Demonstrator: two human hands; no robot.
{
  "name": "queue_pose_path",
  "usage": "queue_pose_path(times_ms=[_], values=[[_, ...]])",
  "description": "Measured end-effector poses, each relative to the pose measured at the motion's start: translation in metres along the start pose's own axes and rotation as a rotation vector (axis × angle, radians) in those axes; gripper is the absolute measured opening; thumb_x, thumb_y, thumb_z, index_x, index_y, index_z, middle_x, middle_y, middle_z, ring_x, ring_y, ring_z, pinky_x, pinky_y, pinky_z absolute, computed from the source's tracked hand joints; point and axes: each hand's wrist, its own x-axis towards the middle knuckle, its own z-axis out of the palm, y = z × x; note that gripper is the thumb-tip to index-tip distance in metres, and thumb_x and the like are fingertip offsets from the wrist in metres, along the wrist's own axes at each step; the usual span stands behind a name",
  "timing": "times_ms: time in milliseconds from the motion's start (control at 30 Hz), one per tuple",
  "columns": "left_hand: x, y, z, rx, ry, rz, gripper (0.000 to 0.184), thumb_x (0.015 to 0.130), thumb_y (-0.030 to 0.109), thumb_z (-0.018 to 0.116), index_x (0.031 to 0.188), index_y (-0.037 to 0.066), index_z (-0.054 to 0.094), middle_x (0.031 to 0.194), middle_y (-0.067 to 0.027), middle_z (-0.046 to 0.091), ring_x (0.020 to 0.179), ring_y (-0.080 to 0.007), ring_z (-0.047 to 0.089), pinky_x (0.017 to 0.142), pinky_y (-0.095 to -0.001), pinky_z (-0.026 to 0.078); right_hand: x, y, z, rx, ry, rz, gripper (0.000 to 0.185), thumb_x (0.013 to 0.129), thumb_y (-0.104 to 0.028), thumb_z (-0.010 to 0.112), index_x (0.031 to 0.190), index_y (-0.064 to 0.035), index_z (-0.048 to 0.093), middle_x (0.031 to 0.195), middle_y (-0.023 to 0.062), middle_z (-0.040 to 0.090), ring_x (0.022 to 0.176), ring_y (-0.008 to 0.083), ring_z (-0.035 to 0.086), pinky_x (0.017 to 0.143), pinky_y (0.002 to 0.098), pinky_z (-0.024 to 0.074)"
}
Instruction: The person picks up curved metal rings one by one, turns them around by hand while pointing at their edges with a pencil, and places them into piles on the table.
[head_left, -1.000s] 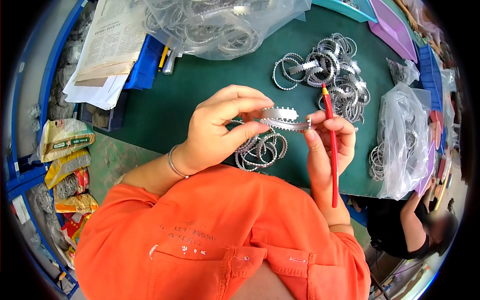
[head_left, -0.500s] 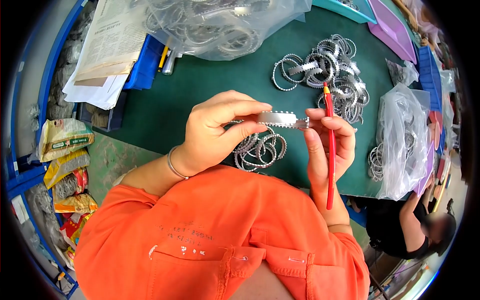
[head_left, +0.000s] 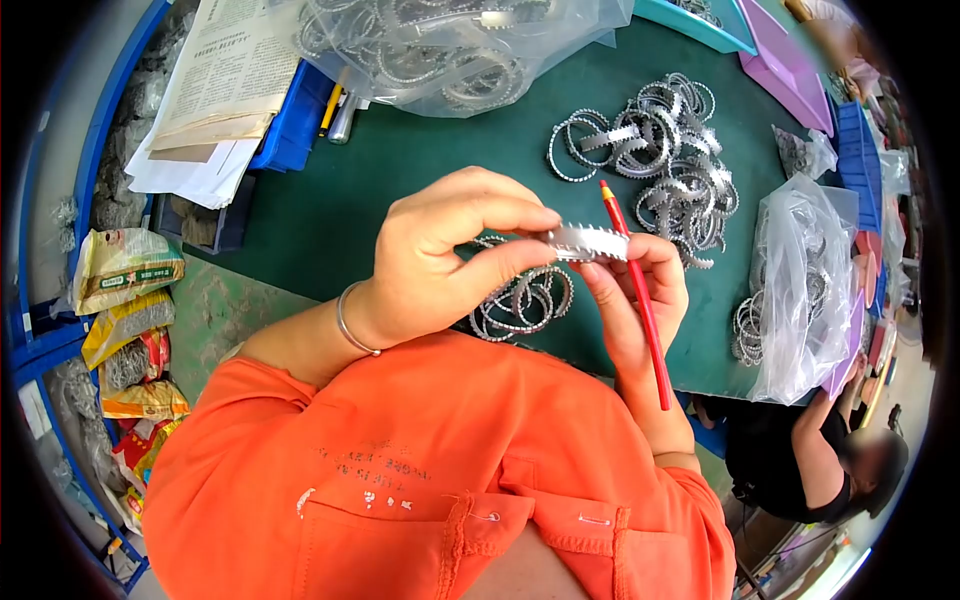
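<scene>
My left hand (head_left: 455,235) pinches the left side of a silvery metal ring with toothed edges (head_left: 590,242) between thumb and fingers. The fingertips of my right hand (head_left: 640,300) meet the ring's right side. A red pencil (head_left: 648,315) is also held in my right hand, slanting across the fingers with its tip up and left. Below the held ring, a small group of similar toothed rings (head_left: 525,300) lies on the green tabletop (head_left: 440,150). A bigger heap of them (head_left: 685,170) spreads out farther off to the right.
At the top, a clear plastic bag (head_left: 450,60) holds many rings; another bag (head_left: 805,290) lies at the right. Papers (head_left: 215,90) rest on a blue bin (head_left: 290,120) at left. Turquoise (head_left: 700,30) and purple trays (head_left: 785,70) stand upper right. A co-worker (head_left: 800,450) sits lower right.
The ring has turned, showing more of its toothed outer band, and has shifted slightly right. My right hand has moved left, and the pencil tilts more to the left.
</scene>
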Motion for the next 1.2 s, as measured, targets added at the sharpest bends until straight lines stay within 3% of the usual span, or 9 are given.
queue_pose_path(times_ms=[100,200,333,467,700,1033,1100,1133,1200], values=[[0.003,0.001,-0.004,0.204,0.148,-0.179,0.010,0.076,-0.001,0.060,0.086,-0.002,0.062,0.077,-0.0081,0.060,0.062,-0.0120,0.056,0.055,-0.0219,0.044,0.005,0.000,-0.002,-0.007,-0.020,-0.042,0.022,0.078,0.012,0.053,0.094,-0.0015,0.047,0.095,0.0124,0.058,0.084,0.0149,0.058,0.075,0.0257,0.0475],[-0.002,-0.007,-0.023,0.380,-0.079,-0.345,0.006,0.077,-0.001,0.058,0.081,-0.002,0.062,0.070,-0.0078,0.059,0.064,-0.0129,0.057,0.058,-0.0229,0.044,0.015,-0.007,-0.014,-0.219,0.084,-0.111,0.015,0.081,0.009,0.050,0.092,-0.0005,0.047,0.093,0.0129,0.059,0.082,0.0151,0.058,0.073,0.0254,0.0473],[-0.010,-0.023,-0.030,0.531,-0.310,-0.268,0.009,0.073,0.002,0.062,0.081,-0.003,0.062,0.073,-0.0113,0.058,0.063,-0.0230,0.058,0.056,-0.0288,0.046,0.037,-0.022,-0.022,-0.593,0.086,-0.162,0.014,0.078,0.006,0.054,0.090,0.0001,0.053,0.089,0.0072,0.060,0.076,0.0087,0.055,0.069,0.0200,0.0440],[-0.002,-0.017,-0.024,0.524,-0.214,-0.263,0.015,0.073,0.002,0.063,0.086,-0.004,0.060,0.078,-0.0108,0.057,0.064,-0.0191,0.058,0.057,-0.0267,0.046,0.076,-0.029,-0.022,-0.987,-0.136,-0.565,0.026,0.068,0.010,0.056,0.091,-0.0033,0.053,0.079,0.0117,0.055,0.066,0.0292,0.049,0.059,0.0354,0.0408],[0.003,-0.007,-0.013,0.280,-0.247,-0.351,0.012,0.076,0.003,0.063,0.087,-0.003,0.061,0.078,-0.0066,0.057,0.064,-0.0114,0.055,0.056,-0.0219,0.044,0.134,-0.020,-0.031,-1.304,-0.474,-0.582,0.024,0.066,0.003,0.056,0.088,-0.0045,0.052,0.076,0.0090,0.057,0.074,0.0299,0.051,0.063,0.0386,0.0424],[0.001,-0.012,-0.007,0.172,-0.214,-0.383,0.011,0.076,0.001,0.062,0.086,-0.003,0.062,0.075,-0.0052,0.058,0.061,-0.0080,0.052,0.053,-0.0196,0.041,0.143,-0.009,-0.040,-1.198,-0.596,-0.545,0.023,0.068,0.003,0.061,0.087,-0.0052,0.052,0.075,0.0091,0.056,0.071,0.0253,0.054,0.065,0.0337,0.0439],[0.002,-0.010,-0.007,0.150,-0.192,-0.385,0.011,0.076,0.001,0.062,0.086,-0.003,0.063,0.075,-0.0050,0.058,0.061,-0.0080,0.052,0.054,-0.0196,0.041,0.140,-0.021,-0.037,-0.845,-0.278,-0.318,0.018,0.072,0.002,0.061,0.086,-0.0041,0.051,0.070,0.0075,0.052,0.062,0.0177,0.052,0.058,0.0272,0.0433],[0.002,-0.010,-0.008,0.146,-0.191,-0.390,0.011,0.076,0.001,0.062,0.086,-0.002,0.063,0.075,-0.0049,0.058,0.061,-0.0080,0.052,0.054,-0.0194,0.041,0.144,-0.020,-0.039,-0.790,-0.099,-0.509,0.016,0.075,0.002,0.062,0.084,-0.0031,0.050,0.069,0.0064,0.050,0.058,0.0136,0.048,0.055,0.0231,0.0416],[-0.001,-0.014,-0.009,0.149,-0.184,-0.406,0.010,0.077,0.001,0.062,0.086,-0.002,0.063,0.075,-0.0049,0.058,0.061,-0.0080,0.052,0.054,-0.0193,0.041,0.146,-0.016,-0.053,-0.639,0.029,-0.397,0.018,0.073,0.001,0.064,0.083,-0.0030,0.051,0.072,0.0076,0.054,0.059,0.0145,0.050,0.057,0.0240,0.0435]])
